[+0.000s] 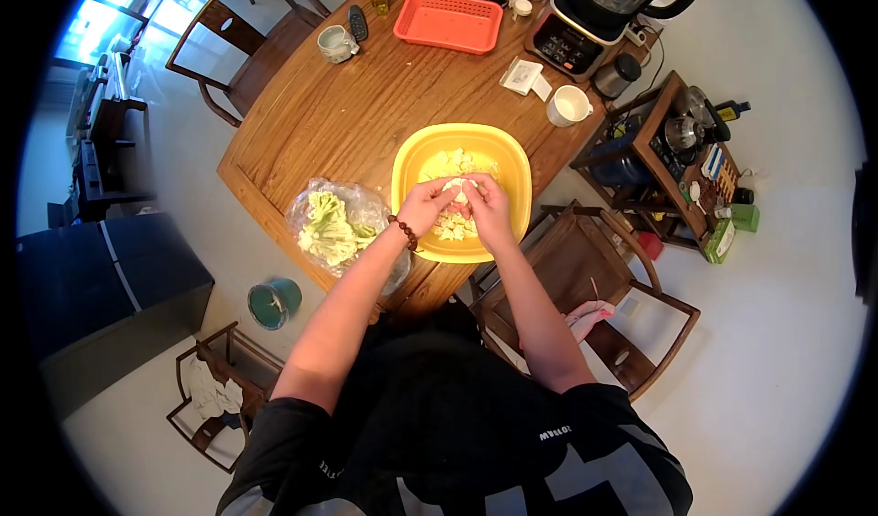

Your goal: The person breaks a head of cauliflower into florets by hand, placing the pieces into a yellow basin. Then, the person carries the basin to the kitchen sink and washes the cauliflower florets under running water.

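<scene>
Both hands meet over a yellow basin (410,150) on the wooden table. My left hand (424,203), with a beaded bracelet at its wrist, is closed on one side of a pale cauliflower floret (460,187). From the other side, my right hand (489,207) grips the same floret. Broken cauliflower pieces (455,229) lie in the basin below and beyond the fingers. Left of the basin, a larger cauliflower chunk (329,228) with green stems rests on a clear plastic bag (370,207).
A red basket (448,22), a mug (337,44), a white cup (569,106) and a blender (585,27) stand on the table (302,118). A wooden chair (567,269) is close on the right. On the floor at left stands a green bin (274,303).
</scene>
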Action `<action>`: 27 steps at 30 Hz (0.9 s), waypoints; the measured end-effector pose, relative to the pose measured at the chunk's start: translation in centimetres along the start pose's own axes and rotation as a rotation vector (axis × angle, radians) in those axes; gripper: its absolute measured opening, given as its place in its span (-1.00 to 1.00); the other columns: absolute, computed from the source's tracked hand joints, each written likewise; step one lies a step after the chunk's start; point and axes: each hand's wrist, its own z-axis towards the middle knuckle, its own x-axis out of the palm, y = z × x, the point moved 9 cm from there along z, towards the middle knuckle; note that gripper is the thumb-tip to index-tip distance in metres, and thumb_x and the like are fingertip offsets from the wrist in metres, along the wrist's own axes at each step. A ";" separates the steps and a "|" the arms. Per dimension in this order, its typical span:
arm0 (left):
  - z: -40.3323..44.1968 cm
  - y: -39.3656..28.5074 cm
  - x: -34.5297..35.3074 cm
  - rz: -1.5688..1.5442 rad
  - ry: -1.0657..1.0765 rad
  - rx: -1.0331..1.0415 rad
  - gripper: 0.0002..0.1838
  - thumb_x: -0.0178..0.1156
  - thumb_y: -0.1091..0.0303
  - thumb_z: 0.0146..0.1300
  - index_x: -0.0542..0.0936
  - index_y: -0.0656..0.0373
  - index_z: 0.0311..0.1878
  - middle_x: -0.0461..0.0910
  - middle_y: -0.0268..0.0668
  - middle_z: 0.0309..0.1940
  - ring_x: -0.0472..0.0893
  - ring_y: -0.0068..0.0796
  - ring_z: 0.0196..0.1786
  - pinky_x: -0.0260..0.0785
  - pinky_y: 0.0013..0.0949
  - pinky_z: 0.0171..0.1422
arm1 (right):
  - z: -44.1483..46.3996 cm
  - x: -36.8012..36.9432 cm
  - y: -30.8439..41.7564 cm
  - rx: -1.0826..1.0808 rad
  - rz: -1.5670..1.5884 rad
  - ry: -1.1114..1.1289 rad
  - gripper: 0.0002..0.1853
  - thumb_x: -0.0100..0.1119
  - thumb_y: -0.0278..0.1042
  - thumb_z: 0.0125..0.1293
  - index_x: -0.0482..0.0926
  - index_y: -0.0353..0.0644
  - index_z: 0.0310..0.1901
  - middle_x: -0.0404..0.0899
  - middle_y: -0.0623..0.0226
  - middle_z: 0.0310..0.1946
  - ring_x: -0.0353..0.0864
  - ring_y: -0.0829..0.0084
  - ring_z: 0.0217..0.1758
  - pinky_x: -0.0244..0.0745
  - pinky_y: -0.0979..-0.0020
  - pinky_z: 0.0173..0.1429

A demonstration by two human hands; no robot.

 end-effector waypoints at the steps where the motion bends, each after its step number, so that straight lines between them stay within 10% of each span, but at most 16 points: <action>1: 0.2 0.7 -0.1 -0.001 0.002 -0.001 -0.69 0.14 0.46 0.51 0.60 0.33 0.24 0.72 -0.27 -0.12 0.69 -0.59 -0.06 0.53 -0.51 -0.02 | 0.2 0.0 -0.7 0.001 -0.001 -0.002 -0.78 0.09 -0.34 0.59 0.50 -0.26 0.12 0.59 0.37 -0.29 0.46 0.59 -0.43 0.41 0.50 -0.30; 4: 0.4 2.3 -1.6 -0.245 -0.148 -0.049 -0.68 0.14 0.46 0.51 0.59 0.35 0.24 0.72 -0.29 -0.10 0.69 -0.58 -0.05 0.52 -0.52 -0.04 | 0.9 -1.6 -2.7 0.013 0.310 -0.140 -0.75 0.10 -0.34 0.59 0.48 -0.25 0.16 0.60 0.30 -0.21 0.46 0.59 -0.38 0.42 0.50 -0.28; 12: 0.6 2.0 -1.1 0.065 -0.170 -0.007 -0.62 0.27 0.36 0.45 0.57 0.25 0.27 0.68 -0.33 -0.09 0.61 -0.65 -0.15 0.44 -0.55 -0.13 | 0.3 -1.7 -1.1 -0.042 -0.020 -0.010 -0.75 0.15 -0.46 0.54 0.46 -0.27 0.17 0.61 0.23 -0.09 0.66 0.46 -0.08 0.64 0.43 0.02; 27: 0.6 6.0 -1.3 -0.140 -0.383 -0.128 -0.74 0.14 0.24 0.57 0.59 0.22 0.11 0.64 -0.31 -0.28 0.65 -0.53 -0.31 0.56 -0.47 -0.12 | 0.3 -2.0 -1.9 -0.150 -0.140 -0.154 -0.84 0.21 -0.50 0.48 0.49 -0.29 0.02 0.61 0.37 -0.28 0.58 0.62 -0.32 0.55 0.54 -0.19</action>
